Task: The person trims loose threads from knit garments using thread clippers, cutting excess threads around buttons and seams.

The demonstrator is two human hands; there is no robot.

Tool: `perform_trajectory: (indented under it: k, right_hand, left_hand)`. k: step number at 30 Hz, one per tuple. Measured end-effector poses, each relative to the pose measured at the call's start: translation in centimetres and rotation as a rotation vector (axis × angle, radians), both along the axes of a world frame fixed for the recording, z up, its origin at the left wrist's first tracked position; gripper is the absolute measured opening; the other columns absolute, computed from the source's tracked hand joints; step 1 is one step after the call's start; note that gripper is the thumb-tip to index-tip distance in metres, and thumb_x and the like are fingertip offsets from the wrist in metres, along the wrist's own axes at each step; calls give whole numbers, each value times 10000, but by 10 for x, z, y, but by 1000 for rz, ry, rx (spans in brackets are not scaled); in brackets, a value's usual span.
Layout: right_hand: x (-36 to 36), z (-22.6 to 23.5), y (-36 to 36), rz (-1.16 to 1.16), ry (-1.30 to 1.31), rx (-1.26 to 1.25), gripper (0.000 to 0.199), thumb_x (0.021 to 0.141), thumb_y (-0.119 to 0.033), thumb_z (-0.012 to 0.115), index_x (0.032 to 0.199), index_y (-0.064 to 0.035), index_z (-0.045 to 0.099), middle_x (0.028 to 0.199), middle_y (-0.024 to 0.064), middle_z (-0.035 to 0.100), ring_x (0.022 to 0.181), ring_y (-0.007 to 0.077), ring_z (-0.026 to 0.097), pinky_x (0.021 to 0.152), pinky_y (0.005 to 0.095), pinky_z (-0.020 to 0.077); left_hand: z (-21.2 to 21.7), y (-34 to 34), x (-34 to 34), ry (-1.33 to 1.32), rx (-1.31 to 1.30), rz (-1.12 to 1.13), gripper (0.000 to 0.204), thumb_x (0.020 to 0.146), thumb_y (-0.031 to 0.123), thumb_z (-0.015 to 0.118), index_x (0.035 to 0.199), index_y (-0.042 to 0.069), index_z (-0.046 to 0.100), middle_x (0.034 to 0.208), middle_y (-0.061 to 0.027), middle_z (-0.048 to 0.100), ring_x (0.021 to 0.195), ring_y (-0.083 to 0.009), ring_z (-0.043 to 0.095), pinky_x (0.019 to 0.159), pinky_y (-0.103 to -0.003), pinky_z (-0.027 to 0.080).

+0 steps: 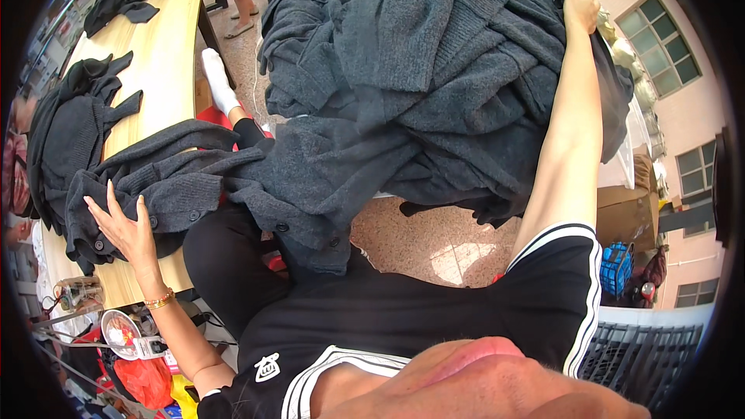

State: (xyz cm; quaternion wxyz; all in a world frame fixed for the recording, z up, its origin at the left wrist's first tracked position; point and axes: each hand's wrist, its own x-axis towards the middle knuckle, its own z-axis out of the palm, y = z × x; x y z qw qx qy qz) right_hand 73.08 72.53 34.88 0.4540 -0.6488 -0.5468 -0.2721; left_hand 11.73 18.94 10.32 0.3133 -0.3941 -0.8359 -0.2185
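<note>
My left hand [128, 233] lies with fingers spread on a dark grey knitted cardigan [182, 194] with round buttons. This cardigan reaches from the wooden table across my lap. At the far right, my right arm is stretched out over a large heap of dark grey knitwear [458, 54]. My right hand [581, 9] is closed on the edge of a dark knitted garment at the top of that heap. The folds hide exactly which part the fingers grip.
A light wooden table [167, 39] stands at left, carrying another pile of dark knitwear [66, 132]. Red and yellow bags [143, 380] are at lower left. A cardboard box [627, 217] and blue item [616, 268] stand at right. Another person's legs [243, 8] show beyond the table.
</note>
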Motion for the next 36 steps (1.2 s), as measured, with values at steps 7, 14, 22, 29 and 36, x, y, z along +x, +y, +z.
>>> perform_trajectory:
  k: [7,14,22,29,36]
  right_hand:
    - [17,-9,49,57,193,-155,597,860,-510,490,1303,-115,549,1348,185,513,1234,358,497,1009,431,394]
    - [51,-20,52,148,100,-201,673,743,-623,623,1161,-98,659,1130,192,654,1100,316,603,937,380,441]
    - [-56,-46,-111,944,518,-111,181,797,-229,774,862,-90,678,649,-82,523,459,15,386,434,169,265]
    - [-165,-67,-292,1417,404,-587,185,803,-121,737,718,-50,589,686,-77,498,656,16,429,569,200,353]
    - [-217,-100,-368,1976,275,-1167,415,750,-136,764,630,-88,370,600,-55,315,584,36,300,497,266,244]
  left_hand:
    - [-1,0,11,2,-72,62,636,829,237,676,1408,171,420,1531,-221,169,1398,-382,224,1121,-465,232]
    - [-1,12,22,-39,-65,-8,633,820,203,683,1399,162,430,1536,-210,165,1407,-375,207,1133,-470,212]
    - [19,37,8,-356,38,-350,571,841,221,686,1360,112,474,1515,-240,210,1407,-367,219,1137,-430,201]
    - [101,123,78,-1054,36,-1050,407,897,224,619,1270,67,574,1425,-166,417,1357,-283,353,1094,-387,287]
    - [141,191,177,-1858,-187,-1425,475,932,374,557,1296,69,558,1268,-147,576,1190,-186,523,990,-336,420]
